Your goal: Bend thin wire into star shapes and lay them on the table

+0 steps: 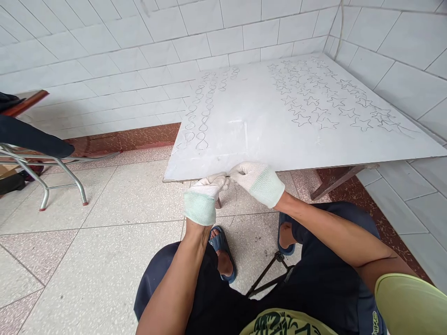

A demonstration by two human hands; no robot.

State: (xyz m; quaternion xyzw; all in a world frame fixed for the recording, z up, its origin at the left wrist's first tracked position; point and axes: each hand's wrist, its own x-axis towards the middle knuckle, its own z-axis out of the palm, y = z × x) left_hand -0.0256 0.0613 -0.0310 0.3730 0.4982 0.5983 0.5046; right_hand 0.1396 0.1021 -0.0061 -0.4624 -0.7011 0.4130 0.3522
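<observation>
Two gloved hands [232,184] pinch something indistinct.

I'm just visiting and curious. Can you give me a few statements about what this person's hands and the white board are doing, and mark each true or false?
1. Both hands wear white knit gloves. True: left hand, right hand.
2. The hands meet at the near edge of the white board. True.
3. The board carries star outlines on its right part. True.
4. The left hand rests flat on the middle of the board. False: it is at the edge, fingers pinched toward the right hand.
5. The person is barefoot. False: blue sandals are on the feet.
</observation>
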